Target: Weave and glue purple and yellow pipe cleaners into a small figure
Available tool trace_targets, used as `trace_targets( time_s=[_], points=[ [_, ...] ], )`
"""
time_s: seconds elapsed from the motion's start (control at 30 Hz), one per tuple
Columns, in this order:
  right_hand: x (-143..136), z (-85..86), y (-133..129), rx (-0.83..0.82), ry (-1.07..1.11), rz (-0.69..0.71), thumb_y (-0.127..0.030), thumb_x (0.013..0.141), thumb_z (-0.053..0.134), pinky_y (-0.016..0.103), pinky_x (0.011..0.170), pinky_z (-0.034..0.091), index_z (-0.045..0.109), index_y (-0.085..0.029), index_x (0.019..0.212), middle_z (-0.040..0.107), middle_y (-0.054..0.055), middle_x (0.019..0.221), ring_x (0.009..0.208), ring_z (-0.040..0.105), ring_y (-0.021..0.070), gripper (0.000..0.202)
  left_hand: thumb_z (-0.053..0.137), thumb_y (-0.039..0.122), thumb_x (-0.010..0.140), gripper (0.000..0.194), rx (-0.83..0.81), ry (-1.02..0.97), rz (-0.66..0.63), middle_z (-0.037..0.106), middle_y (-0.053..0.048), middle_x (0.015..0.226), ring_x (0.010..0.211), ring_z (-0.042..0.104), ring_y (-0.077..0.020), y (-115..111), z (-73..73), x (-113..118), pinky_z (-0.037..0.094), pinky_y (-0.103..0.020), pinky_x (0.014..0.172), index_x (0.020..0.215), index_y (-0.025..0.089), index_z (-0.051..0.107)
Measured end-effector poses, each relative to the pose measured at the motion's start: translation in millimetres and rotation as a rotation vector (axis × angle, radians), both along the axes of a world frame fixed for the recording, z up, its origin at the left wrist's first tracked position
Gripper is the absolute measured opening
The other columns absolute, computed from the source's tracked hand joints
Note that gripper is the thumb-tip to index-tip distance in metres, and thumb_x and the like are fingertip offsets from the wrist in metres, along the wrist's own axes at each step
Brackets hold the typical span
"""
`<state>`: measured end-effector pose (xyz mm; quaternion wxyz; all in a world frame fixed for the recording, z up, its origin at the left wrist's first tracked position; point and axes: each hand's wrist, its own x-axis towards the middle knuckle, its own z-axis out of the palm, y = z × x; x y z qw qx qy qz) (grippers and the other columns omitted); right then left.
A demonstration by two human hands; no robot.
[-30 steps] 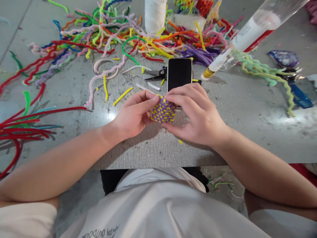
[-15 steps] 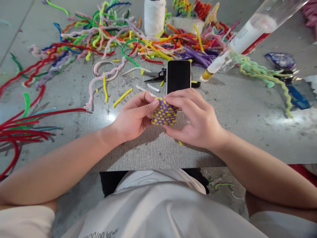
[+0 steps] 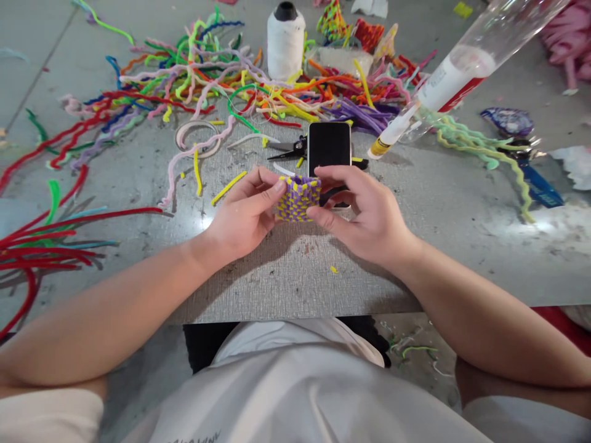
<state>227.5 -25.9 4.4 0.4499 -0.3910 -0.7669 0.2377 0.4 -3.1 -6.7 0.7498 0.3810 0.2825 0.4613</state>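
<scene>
A small purple-and-yellow woven pipe cleaner pouch (image 3: 299, 202) is held above the grey table, its hollow rim tipped up toward me. My left hand (image 3: 247, 212) pinches its left side, thumb pressed on the front near the rim. At the right edge, my right hand (image 3: 364, 212) has its thumb on the front and its index finger by the rim, the other fingers curled behind. Just beyond lies a black-screened phone (image 3: 329, 144), partly covered by my right fingers. Black-handled scissors (image 3: 295, 147) stick out from under the phone.
A heap of colourful pipe cleaners (image 3: 258, 86) spreads across the back, with a white thread cone (image 3: 285, 43) in it. A tape roll (image 3: 197, 136), yellow offcuts (image 3: 229, 187), a glue tube (image 3: 392, 132) and a clear bottle (image 3: 489, 55) lie around. Red pipe cleaners (image 3: 46, 237) extend at left.
The pouch has tilted so its open rim shows, and it has moved slightly left and up. My right thumb has shifted from its lower edge onto its front. The camera view has shifted slightly.
</scene>
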Motion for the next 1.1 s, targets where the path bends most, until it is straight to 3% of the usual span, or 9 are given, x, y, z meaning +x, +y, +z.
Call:
trace_targets(
  time_s=[0.13, 0.27, 0.4, 0.63, 0.87, 1.0, 1.1],
  points=[
    [0.2, 0.5, 4.5, -0.002, 0.018, 0.021, -0.033, 0.099, 0.076, 0.029, 0.071, 0.06, 0.076, -0.02, 0.11, 0.078, 0.006, 0.1, 0.085, 0.072, 0.0164, 0.017, 0.095, 0.032, 0.085, 0.029, 0.069, 0.029, -0.01, 0.081, 0.0, 0.107, 0.085, 0.075, -0.0136, 0.0, 1.6, 1.3, 0.06, -0.023, 0.065, 0.088, 0.022, 0.068],
    [2.6, 5.5, 6.0, 0.119, -0.015, 0.044, -0.025, 0.101, 0.072, 0.03, 0.072, 0.058, 0.077, -0.021, 0.105, 0.078, 0.006, 0.098, 0.086, 0.071, 0.016, 0.007, 0.096, 0.031, 0.084, 0.027, 0.161, 0.059, -0.025, 0.082, -0.001, 0.105, 0.084, 0.075, -0.0126, 2.7, 3.6, 0.2, 0.059, -0.023, 0.066, 0.088, 0.022, 0.071],
    [4.3, 7.7, 5.6, 0.164, -0.031, 0.053, -0.024, 0.1, 0.074, 0.031, 0.07, 0.057, 0.078, -0.022, 0.1, 0.08, 0.005, 0.096, 0.083, 0.072, 0.0168, 0.004, 0.096, 0.031, 0.083, 0.026, 0.257, 0.097, -0.039, 0.081, -0.003, 0.105, 0.087, 0.075, -0.0149, 6.4, 3.7, -2.4, 0.061, -0.027, 0.071, 0.087, 0.022, 0.073],
    [7.3, 5.8, 4.8, 0.105, -0.036, 0.022, -0.022, 0.095, 0.08, 0.035, 0.072, 0.062, 0.083, -0.025, 0.091, 0.082, 0.004, 0.093, 0.081, 0.076, 0.0188, 0.006, 0.096, 0.034, 0.083, 0.031, 0.429, 0.219, -0.076, 0.08, -0.006, 0.103, 0.091, 0.075, -0.0181, 11.8, 6.2, -5.4, 0.061, -0.034, 0.082, 0.076, 0.02, 0.07],
    [6.7, 5.3, 4.2, 0.1, 0.005, 0.057, -0.016, 0.089, 0.088, 0.032, 0.073, 0.063, 0.084, -0.024, 0.087, 0.082, 0.003, 0.091, 0.08, 0.077, 0.0174, 0.009, 0.092, 0.035, 0.087, 0.027, 0.574, 0.359, -0.106, 0.081, -0.007, 0.109, 0.098, 0.075, -0.0199, 9.7, 10.5, -8.2, 0.06, -0.037, 0.09, 0.077, 0.02, 0.072],
    [5.3, 5.1, 3.9, 0.1, -0.007, 0.034, -0.017, 0.091, 0.085, 0.033, 0.073, 0.061, 0.085, -0.025, 0.091, 0.082, 0.003, 0.091, 0.081, 0.076, 0.0181, 0.008, 0.094, 0.033, 0.086, 0.026, 0.558, 0.35, -0.059, 0.082, -0.008, 0.106, 0.097, 0.077, -0.018, 10.4, 5.4, -7.4, 0.061, -0.033, 0.088, 0.077, 0.019, 0.073],
    [4.0, 5.8, 3.6, 0.105, -0.038, -0.006, -0.019, 0.096, 0.079, 0.034, 0.074, 0.06, 0.086, -0.025, 0.1, 0.083, 0.005, 0.097, 0.085, 0.076, 0.0193, 0.01, 0.098, 0.033, 0.081, 0.028, 0.412, 0.261, 0.003, 0.083, -0.007, 0.106, 0.093, 0.079, -0.0182, 10.8, 0.1, -4.8, 0.065, -0.032, 0.081, 0.08, 0.019, 0.073]
  ],
)
